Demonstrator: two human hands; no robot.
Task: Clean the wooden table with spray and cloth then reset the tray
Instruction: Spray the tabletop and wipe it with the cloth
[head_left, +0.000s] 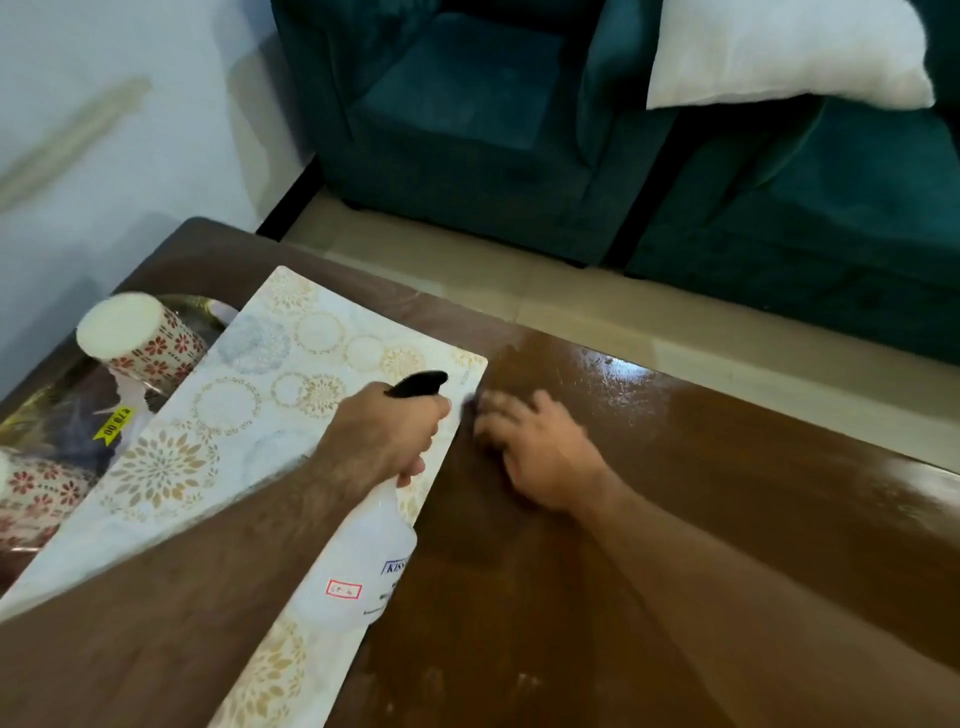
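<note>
**Bottle in the left hand, right hand flat on the wet table**

At the far left I saw a tray (31, 410) with a shiny gold rim sitting on the table (675, 493). It held two patterned cups, one (143, 332) lying tilted with its white base toward me and the other (36, 493) cut off at the frame's edge, plus a yellow tag (113, 423) between them. Just right of the tray lay a pale mat (260, 395) printed with gold circles and flowers, running diagonally across the wood and overlapping the tray's near side.

My left hand (387, 436) was closed tight round the neck of the spray bottle (363, 561), fingers wrapped under the black trigger head (421, 383). The clear bottle hung over the mat's right edge, its base slanting back toward me and its nozzle pointing away.

Right beside it, my right hand (535, 447) lay palm down on the bare wood with the fingers spread. Something dark showed under the fingertips, but motion blur kept me from telling whether it was the cloth or what the hand gripped, if anything.

Further right the tabletop shone wet. Beyond the table stood a teal sofa (519, 130) with a white cushion (789, 52) at the upper right.
</note>
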